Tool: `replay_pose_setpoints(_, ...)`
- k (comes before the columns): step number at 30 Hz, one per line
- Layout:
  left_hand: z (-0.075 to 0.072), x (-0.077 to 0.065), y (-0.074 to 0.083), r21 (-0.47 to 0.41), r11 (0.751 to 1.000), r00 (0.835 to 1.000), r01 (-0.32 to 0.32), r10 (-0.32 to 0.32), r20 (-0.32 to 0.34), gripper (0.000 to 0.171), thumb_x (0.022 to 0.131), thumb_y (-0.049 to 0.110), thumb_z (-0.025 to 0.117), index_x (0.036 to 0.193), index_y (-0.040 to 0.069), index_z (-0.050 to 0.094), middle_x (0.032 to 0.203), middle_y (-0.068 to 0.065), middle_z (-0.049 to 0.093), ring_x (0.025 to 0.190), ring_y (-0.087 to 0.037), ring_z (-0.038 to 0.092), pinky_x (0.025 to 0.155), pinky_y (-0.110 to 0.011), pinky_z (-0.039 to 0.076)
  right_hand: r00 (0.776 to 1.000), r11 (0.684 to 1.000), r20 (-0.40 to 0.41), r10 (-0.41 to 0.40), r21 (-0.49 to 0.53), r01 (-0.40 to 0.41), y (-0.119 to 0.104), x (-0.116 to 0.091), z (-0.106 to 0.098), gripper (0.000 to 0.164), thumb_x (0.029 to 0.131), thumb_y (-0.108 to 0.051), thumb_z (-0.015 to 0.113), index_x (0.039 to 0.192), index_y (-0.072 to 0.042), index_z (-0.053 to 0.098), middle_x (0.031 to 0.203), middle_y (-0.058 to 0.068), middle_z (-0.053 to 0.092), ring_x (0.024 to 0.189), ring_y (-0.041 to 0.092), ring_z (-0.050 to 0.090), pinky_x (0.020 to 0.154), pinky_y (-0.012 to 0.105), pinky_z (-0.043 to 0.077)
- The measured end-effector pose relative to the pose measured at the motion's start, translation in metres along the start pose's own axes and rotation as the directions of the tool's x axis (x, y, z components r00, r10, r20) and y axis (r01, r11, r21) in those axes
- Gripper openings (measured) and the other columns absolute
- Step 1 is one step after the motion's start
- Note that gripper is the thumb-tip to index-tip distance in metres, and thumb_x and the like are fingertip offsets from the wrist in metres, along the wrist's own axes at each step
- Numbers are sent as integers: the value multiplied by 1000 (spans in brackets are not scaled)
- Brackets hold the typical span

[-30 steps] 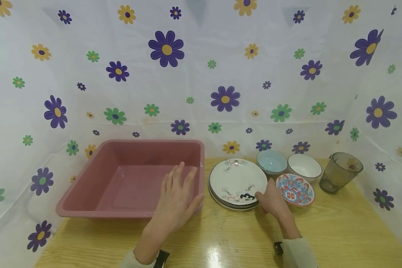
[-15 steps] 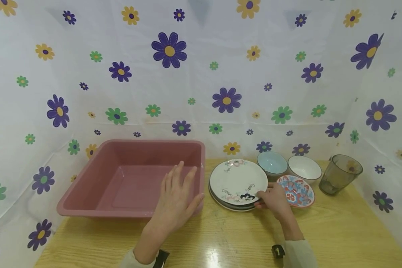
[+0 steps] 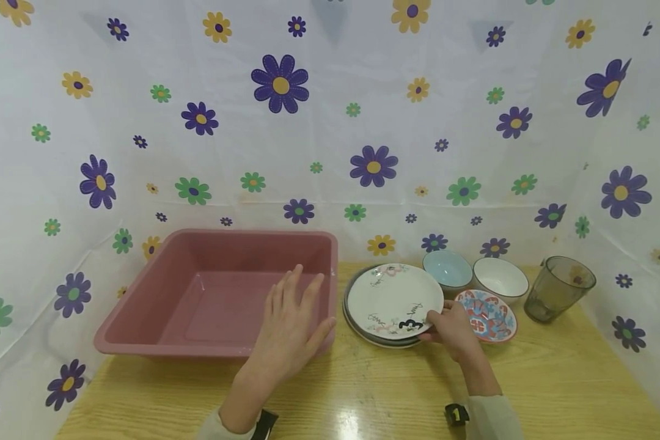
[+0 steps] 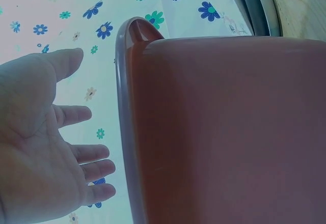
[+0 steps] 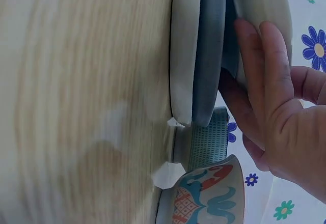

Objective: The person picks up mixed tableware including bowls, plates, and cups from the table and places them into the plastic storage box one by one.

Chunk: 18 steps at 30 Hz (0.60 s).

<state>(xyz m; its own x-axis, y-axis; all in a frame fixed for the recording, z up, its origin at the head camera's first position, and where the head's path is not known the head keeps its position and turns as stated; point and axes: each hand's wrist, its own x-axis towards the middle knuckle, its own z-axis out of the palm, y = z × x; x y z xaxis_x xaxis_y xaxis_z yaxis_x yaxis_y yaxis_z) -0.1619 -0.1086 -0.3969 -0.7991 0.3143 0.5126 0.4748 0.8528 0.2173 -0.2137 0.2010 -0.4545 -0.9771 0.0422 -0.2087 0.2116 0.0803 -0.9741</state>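
My right hand (image 3: 453,330) pinches the near right rim of the top plate (image 3: 394,296), white with a floral and lettered print. Its thumb lies on the upper face and the fingers reach underneath. In the right wrist view that rim is raised, with a gap over the dark grey plate (image 5: 210,51). Below the grey one, another white plate (image 5: 184,51) lies on the table. My left hand (image 3: 288,324) is spread, fingers loosely straight, over the near right corner of a pink basin (image 3: 264,250). Nothing is in that hand.
Right of the plates stand a light blue bowl (image 3: 447,269), a white bowl (image 3: 500,277) and a red-and-blue patterned bowl (image 3: 486,315). A smoky glass cup (image 3: 560,290) is farthest right. A flower-printed sheet (image 3: 330,134) hangs behind the wooden table (image 3: 396,391).
The right fingers have slid under the top plate's rim, and the plate has shifted slightly right and up, exposing more grey plate. The left hand stays where it was.
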Motion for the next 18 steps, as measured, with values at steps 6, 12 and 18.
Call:
replay_pose_setpoints(6,-1,0,1,2,1000,1000,7,-7,7,71,92,37,70,148,10,37,155,-27,25,141,-44,27,112,-64,26,1000,999,25,-7,54,5,-4,-3,0,64,92,4,41,148,18,12,105,29,60,65,15,70,60,25,59)
replay_pose_setpoints(12,-2,0,1,0,1000,1000,-1,1,-3,70,92,34,69,149,11,37,156,-27,25,141,-44,27,113,-63,26,999,992,38,-17,122,12,-4,-4,1,71,91,7,39,154,8,6,115,34,54,72,18,71,63,27,60)
replay_pose_setpoints(18,-4,0,1,-7,1000,1000,6,-6,10,67,93,33,69,148,11,38,156,-26,25,141,-44,27,113,-63,25,997,981,70,-24,192,10,-3,-4,0,75,91,7,38,156,2,1,126,35,43,76,21,71,65,27,60)
